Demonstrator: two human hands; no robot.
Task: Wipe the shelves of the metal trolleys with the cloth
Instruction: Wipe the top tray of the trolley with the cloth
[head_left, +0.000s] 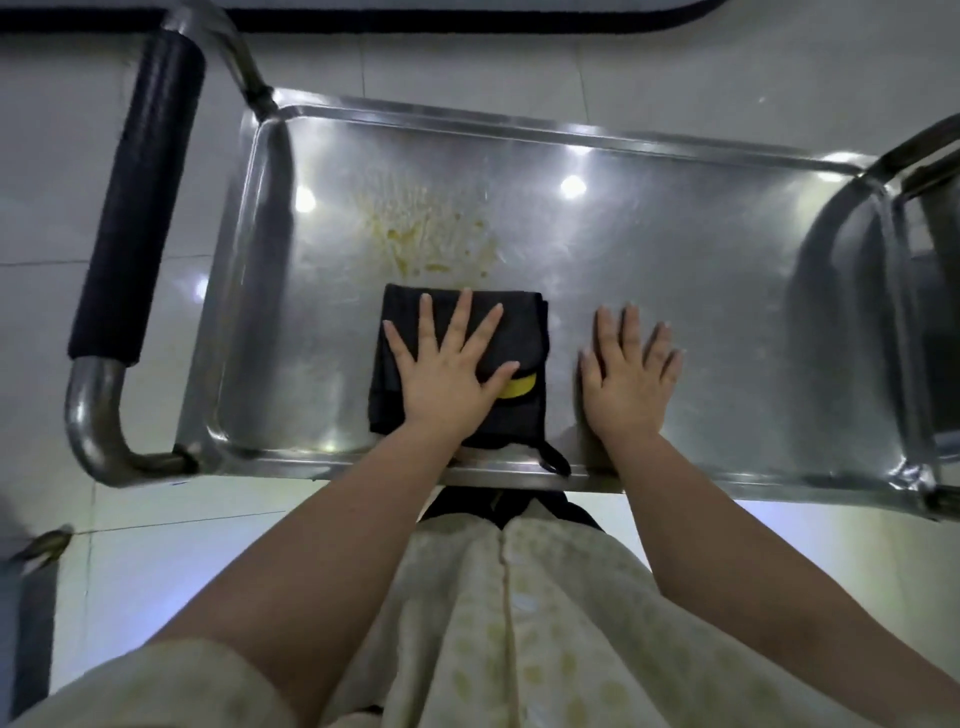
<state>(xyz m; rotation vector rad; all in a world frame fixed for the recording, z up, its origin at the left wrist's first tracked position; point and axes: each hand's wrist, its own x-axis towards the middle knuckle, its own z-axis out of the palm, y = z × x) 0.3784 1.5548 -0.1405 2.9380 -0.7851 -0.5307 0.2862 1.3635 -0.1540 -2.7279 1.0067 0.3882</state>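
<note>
Pale patterned clothing (519, 623) is being seen lowest in the frame, and whatever lies beneath the trolley is being hidden. A second trolley (930, 218) is being cut off at the right edge. The top shelf (675, 260) is being viewed from above over a pale tiled floor (675, 57), with a yellowish smear (426, 234) lying just beyond the cloth (514, 322). This dark folded cloth is being pressed flat near the shelf's near rim by the left hand (447, 374), fingers straight and spread. The right hand (628, 379) is being rested flat on bare metal just beside it, fingers released, grasping nothing.
</note>
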